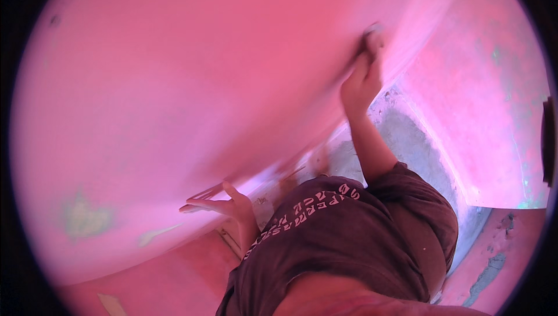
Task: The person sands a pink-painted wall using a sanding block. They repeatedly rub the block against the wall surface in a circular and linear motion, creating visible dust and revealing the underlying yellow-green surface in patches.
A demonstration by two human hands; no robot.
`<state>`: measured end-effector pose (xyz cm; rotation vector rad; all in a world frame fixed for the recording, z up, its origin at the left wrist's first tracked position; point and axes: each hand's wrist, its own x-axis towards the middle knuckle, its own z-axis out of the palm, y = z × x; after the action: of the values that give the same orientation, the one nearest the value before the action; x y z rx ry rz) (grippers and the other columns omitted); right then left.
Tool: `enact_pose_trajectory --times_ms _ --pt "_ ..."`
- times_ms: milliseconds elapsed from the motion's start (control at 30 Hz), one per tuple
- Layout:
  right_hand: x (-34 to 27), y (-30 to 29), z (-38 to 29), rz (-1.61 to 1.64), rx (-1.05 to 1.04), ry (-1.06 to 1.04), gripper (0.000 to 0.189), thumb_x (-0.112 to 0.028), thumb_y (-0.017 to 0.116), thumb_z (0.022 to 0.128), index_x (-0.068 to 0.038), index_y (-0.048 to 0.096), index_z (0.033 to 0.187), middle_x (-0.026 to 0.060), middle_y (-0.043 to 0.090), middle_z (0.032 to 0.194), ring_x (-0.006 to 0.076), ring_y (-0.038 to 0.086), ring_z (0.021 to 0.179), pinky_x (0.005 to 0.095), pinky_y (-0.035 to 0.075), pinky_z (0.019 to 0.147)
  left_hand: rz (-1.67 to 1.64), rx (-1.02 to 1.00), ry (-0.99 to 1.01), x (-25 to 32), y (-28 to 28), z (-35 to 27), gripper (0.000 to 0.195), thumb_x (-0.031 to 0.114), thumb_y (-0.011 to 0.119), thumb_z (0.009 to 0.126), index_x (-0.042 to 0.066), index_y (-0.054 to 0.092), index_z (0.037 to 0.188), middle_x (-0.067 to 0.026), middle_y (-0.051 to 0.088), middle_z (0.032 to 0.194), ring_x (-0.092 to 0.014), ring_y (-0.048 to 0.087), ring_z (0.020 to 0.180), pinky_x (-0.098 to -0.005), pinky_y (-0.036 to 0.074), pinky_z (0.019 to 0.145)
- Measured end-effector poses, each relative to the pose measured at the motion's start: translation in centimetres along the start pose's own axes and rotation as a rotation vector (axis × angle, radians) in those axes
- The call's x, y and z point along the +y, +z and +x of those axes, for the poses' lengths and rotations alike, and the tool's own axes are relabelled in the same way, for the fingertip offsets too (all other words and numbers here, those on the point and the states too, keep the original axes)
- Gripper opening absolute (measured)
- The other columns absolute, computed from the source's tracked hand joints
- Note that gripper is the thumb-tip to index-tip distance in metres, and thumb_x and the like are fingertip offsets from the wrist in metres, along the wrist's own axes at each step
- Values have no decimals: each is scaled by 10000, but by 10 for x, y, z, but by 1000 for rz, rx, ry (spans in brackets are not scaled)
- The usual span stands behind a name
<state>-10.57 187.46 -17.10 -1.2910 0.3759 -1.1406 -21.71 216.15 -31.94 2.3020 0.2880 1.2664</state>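
A broad pink-lit wall (196,63) with a smooth painted or plastered surface fills the upper left. My right hand (362,85) reaches up to it, with the fingers bent around a small hand-held object (374,29) pressed at or close to the surface. Motion blur hides what kind of object it is. Lower down, my left hand (237,202) holds nothing; its thumb and fingers are spread beside the wall, and its shadow falls there. Whether the fingertips touch cannot be told.
Pale patches (87,218) mark the wall's lower left, and a small dark spot (55,20) its upper left. A second pink wall surface (475,111) stands at the right. Below my right arm shows a grey, rough floor (405,137). A dark object (548,141) juts in at the right rim.
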Motion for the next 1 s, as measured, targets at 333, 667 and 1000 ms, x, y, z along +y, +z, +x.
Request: enact_pose_trajectory --times_ms 333,667,1000 --pt "-1 -19 25 -187 48 -348 342 -87 505 1006 42 576 1314 186 632 1303 248 598 1215 306 434 1022 8 -126 50 36 -54 15 953 478 587 963 53 9 1591 -328 -188 1587 -506 -209 1459 -700 -46 1116" --pt "32 -30 19 -73 46 -206 373 -120 466 1027 63 524 1347 189 602 1315 249 587 1211 359 437 1079 51 -151 26 58 -69 15 991 465 606 958 8 -19 1576 -324 -169 1593 -523 -152 1465 -670 -24 1146" --pt "153 -58 39 -435 -364 -582 307 -111 486 984 -47 616 1255 173 606 1298 323 548 1236 403 428 1045 78 -29 -105 -39 -20 24 972 440 552 996 -67 -71 1542 -315 -127 1604 -429 -117 1503 -523 3 1216"
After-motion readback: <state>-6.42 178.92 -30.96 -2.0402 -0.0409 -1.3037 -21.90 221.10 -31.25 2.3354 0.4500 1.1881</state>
